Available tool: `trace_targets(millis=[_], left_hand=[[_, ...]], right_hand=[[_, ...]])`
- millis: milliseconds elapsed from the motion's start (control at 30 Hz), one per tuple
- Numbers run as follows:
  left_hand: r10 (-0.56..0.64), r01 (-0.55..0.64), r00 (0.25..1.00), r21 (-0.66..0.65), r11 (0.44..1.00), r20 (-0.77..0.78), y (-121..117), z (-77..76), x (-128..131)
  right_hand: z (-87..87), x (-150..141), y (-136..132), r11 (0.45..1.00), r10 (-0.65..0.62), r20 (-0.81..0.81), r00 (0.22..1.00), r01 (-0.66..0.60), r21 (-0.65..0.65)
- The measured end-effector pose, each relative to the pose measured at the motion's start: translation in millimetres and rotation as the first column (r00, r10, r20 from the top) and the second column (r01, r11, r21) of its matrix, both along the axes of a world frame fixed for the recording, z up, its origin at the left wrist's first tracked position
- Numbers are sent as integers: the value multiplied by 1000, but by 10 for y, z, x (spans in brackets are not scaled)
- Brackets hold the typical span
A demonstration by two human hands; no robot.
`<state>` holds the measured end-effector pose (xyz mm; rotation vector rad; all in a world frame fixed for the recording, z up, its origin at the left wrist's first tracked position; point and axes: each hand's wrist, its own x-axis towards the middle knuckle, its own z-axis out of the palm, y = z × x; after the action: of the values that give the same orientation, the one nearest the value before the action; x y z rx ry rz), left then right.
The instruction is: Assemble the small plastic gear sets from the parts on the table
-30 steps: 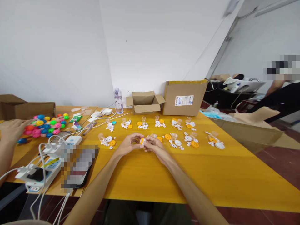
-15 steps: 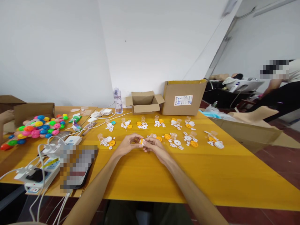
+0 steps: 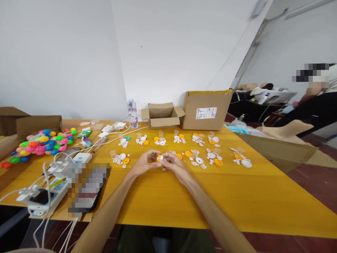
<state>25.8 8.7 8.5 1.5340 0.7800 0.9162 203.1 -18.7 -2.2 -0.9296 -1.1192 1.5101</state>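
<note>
Pale, plain walls [image 3: 65,63] stand behind a long yellow-brown wooden table [image 3: 163,196]. Above its middle, just in front of the small parts, the left hand [image 3: 143,164] and right hand [image 3: 174,163] meet fingertip to fingertip, both grasping a small white-and-orange plastic piece [image 3: 159,158]. Thumbs and fingers bend around it, hiding some of its shape.

Beyond and to either side of the hands lie loose clusters of small plastic parts: white perforated pieces [image 3: 195,163], white discs [image 3: 246,163], orange rings [image 3: 218,162], clear cups [image 3: 113,154] and one teal ring [image 3: 127,138]. Against the wall stand a clear plastic bottle [image 3: 133,115], an open brown cardboard box [image 3: 163,122] and, just beside it, a larger closed cardboard box [image 3: 207,110] bearing a white label.

Toward the left are a heap of multicoloured plastic balls [image 3: 43,144], a white power strip [image 3: 59,196] crowded with plugs, and a dark-edged phone [image 3: 96,196], partly blurred. Another person's arm [image 3: 7,146] reaches beside the balls; at far right, a person in dark trousers [image 3: 313,107] leans forward.
</note>
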Motion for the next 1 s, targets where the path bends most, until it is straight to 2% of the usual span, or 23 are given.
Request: trace_targets(millis=[433, 700, 1000], left_hand=[[8, -5, 999, 74, 997, -40, 5, 19, -9], [-14, 16, 1000, 61, 998, -24, -1, 20, -11], [-30, 31, 999, 53, 998, -15, -7, 12, -19]], right_hand=[[-21, 15, 8, 999, 34, 26, 999, -33, -24], [-118, -8, 51, 1000, 26, 16, 1000, -26, -12], [41, 2, -11, 996, 71, 20, 997, -70, -49]])
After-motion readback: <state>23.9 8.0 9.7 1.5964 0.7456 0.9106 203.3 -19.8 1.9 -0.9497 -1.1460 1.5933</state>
